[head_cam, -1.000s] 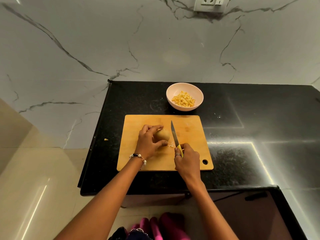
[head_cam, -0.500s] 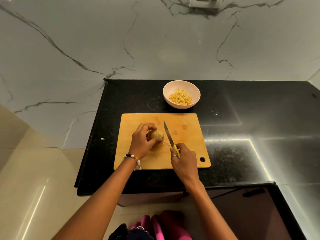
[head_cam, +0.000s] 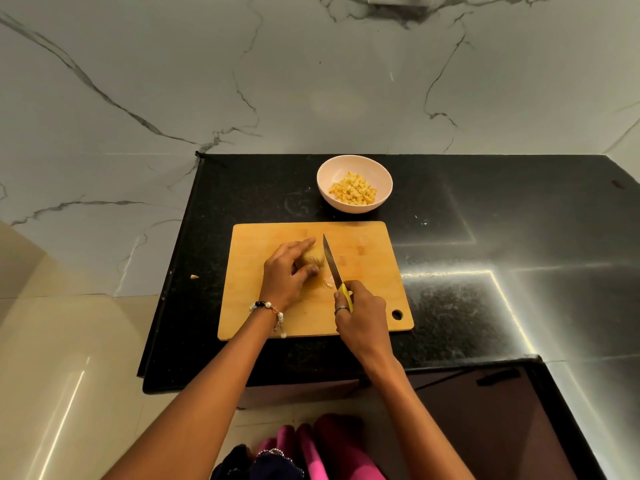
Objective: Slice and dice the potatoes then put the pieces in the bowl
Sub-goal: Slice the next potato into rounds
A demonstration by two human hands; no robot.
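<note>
A small brown potato (head_cam: 313, 257) lies near the middle of the wooden cutting board (head_cam: 367, 251). My left hand (head_cam: 285, 271) grips it from the left, fingers over the top and thumb in front. My right hand (head_cam: 360, 315) holds a yellow-handled knife (head_cam: 331, 263); its blade points away from me and sits right against the potato's right side. Behind the board stands a pale bowl (head_cam: 354, 168) with several diced yellow potato pieces (head_cam: 353, 192) in it.
The board lies on a black stone counter (head_cam: 485, 202) against a marble wall. The counter's left edge drops off to a tiled floor. A tiny scrap (head_cam: 194, 277) lies past that edge. A wet patch on the board lies by the knife handle.
The knife blade has closed in on the potato's right side. My left hand has shifted its grip, with the fingers reaching further over the potato.
</note>
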